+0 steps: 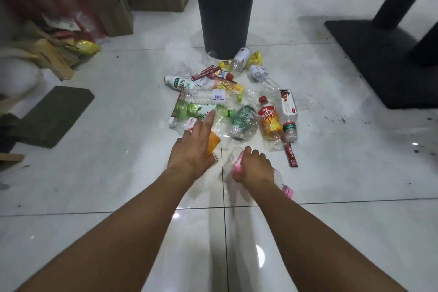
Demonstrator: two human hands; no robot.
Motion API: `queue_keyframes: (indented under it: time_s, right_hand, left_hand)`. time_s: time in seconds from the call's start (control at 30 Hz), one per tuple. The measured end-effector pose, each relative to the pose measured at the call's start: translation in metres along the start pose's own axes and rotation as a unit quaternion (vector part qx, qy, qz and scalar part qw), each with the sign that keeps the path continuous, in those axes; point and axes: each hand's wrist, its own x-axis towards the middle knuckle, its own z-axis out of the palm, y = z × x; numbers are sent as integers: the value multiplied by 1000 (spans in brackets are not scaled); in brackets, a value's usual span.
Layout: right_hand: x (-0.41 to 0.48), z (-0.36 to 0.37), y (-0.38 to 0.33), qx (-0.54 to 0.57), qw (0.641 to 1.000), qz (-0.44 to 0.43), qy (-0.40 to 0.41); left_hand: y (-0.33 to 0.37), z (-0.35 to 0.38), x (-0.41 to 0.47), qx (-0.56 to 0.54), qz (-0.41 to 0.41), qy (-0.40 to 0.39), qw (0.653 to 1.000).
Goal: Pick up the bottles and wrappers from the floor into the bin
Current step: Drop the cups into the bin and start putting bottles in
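The right hand (pixel 254 168) curls its fingers and thumb round a clear plastic bottle with a pink label and pink cap (pixel 285 188), low over the white tiled floor (pixel 331 232) at the near edge of the litter. The bottle's long axis runs from far left to near right, and its cap points near right, away from the bin.

The left hand (pixel 192 149) is spread flat, fingers straight and forefinger stretched forward, holding nothing. It hovers over an orange packet (pixel 214 142); I cannot tell whether it touches it.

One round black plastic bin (pixel 225 19) stands upright beyond the pile, mouth open.

At least ten bottles lie on their sides between the hands and the bin; the tangle hides an exact count.
- One orange tea bottle with a red cap (pixel 270 123) has its cap toward the bin.
- Just beside it, one clear bottle with a brown label (pixel 288 109) has its neck toward the person.
- One green tea bottle (pixel 194 110) lies crosswise, cap to the right.
- One white bottle (pixel 177 82) lies crosswise, cap to the left.

One red sachet stick (pixel 291 156) lies alone to the right of the right hand. More red sticks (pixel 206 72) and two yellow wrappers (pixel 256 58) lie near the bin's foot.
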Motion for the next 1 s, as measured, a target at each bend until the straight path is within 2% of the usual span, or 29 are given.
queue_keyframes:
  time_s: [0.13, 0.3, 0.47, 0.73, 0.87, 1.0]
  right_hand:
    - [-16, -78, -6, 16, 999, 12, 36]
    - [-53, -219, -21, 45, 996, 19, 71]
    - [-95, -393, -37, 40, 994, 35, 92]
    - [-148, -723, -86, 66, 979, 43, 188]
    - [-178, -824, -113, 78, 976, 40, 202]
    - [-201, -906, -134, 79, 972, 37, 220]
  left_hand:
    - [21, -72, 12, -6, -5, 28, 1000]
    - [49, -195, 14, 0, 11, 25, 1000]
    - [77, -359, 17, -12, 11, 27, 1000]
    - [118, -678, 48, -13, 41, 95, 995]
    - [130, -790, 51, 8, 61, 87, 994]
    - [133, -870, 55, 15, 65, 81, 995]
